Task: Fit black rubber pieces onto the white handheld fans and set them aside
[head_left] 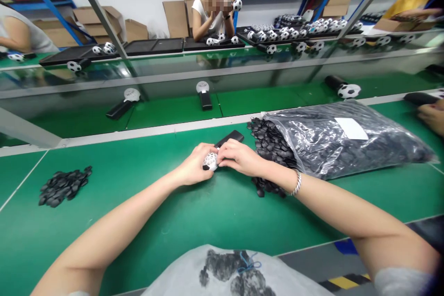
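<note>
Near the middle of the green table, my left hand (198, 165) is closed around a white ball-shaped head (210, 161) with some black patches. Its black handle (230, 138) points away to the upper right, past my fingers. My right hand (239, 157) is pinched against the right side of the ball; whatever lies between its fingertips is too small to make out. Beside my right wrist, small black pieces (272, 141) spill from the mouth of a clear plastic bag (322, 136).
A small pile of black pieces (65, 186) lies at the left. Beyond the table's rail, a green belt (166, 101) carries several ball-headed items. Across it sits a person (213, 14) with black trays (154, 46). Another person's hand (433, 115) shows at the right edge.
</note>
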A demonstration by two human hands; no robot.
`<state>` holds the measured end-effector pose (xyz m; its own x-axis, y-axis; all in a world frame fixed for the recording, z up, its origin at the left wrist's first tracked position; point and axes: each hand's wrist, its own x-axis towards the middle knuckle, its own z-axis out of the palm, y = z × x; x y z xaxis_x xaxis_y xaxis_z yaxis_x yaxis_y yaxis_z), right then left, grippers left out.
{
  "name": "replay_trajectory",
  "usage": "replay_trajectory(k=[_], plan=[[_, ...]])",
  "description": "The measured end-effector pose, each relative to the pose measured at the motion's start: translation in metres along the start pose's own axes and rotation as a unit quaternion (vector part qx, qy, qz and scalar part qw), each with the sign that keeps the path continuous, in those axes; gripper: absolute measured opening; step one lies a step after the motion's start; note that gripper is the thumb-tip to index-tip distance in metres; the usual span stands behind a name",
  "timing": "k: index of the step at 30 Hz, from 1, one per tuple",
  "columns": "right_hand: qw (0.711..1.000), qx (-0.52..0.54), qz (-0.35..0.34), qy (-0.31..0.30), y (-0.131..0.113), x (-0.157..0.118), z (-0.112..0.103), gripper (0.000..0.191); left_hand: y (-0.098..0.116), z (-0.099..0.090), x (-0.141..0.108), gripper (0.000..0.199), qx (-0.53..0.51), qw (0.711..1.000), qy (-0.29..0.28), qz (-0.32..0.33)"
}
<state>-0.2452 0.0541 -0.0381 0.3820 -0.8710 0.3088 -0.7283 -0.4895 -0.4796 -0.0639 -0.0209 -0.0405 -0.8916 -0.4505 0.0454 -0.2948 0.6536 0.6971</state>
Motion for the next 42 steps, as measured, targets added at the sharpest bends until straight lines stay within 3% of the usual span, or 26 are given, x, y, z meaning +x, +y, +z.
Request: replay_trajectory(k=[6,10,15,19,22,26,31,34,38,40,42], plan=[[0.999,0.038,-0.008,0.005,0.006,0.007,0.003,0.014,0.003,0.011,0.001,0.049,-0.005,0.993,0.084,-0.083],[0.998,0.054,-0.003,0.006,0.015,0.012,0.002,0.022,0.004,0.016,0.002,0.042,0.009,0.992,0.098,-0.078],[0.998,0.048,0.003,-0.039,0.024,0.021,0.002,0.034,0.003,0.02,0.002,0.035,0.018,0.99,0.117,-0.07],[0.999,0.025,0.034,0.009,0.018,0.014,-0.003,0.03,-0.004,0.014,0.007,0.039,-0.006,0.989,0.129,-0.073],[0.993,0.005,0.09,0.07,0.02,-0.006,-0.016,0.025,-0.022,-0.009,0.028,0.042,0.009,0.978,0.184,-0.097],[0.975,-0.117,0.174,0.069,0.041,-0.044,-0.033,0.028,-0.066,-0.058,0.071,0.045,0.067,0.941,0.293,-0.153],[0.938,-0.276,0.209,0.005,0.06,-0.081,-0.031,0.033,-0.119,-0.104,0.104,0.046,0.11,0.925,0.293,-0.217],[0.937,-0.286,0.199,-0.028,0.06,-0.087,-0.028,0.029,-0.138,-0.127,0.102,0.042,0.151,0.913,0.292,-0.241],[0.941,-0.279,0.189,-0.029,0.061,-0.082,-0.031,0.024,-0.161,-0.161,0.085,0.058,0.241,0.862,0.325,-0.306],[0.941,-0.278,0.189,-0.035,0.062,-0.078,-0.033,0.022,-0.172,-0.174,0.076,0.07,0.268,0.844,0.306,-0.35],[0.942,-0.272,0.189,-0.048,0.061,-0.075,-0.036,0.021,-0.181,-0.18,0.069,0.066,0.283,0.84,0.275,-0.372]])
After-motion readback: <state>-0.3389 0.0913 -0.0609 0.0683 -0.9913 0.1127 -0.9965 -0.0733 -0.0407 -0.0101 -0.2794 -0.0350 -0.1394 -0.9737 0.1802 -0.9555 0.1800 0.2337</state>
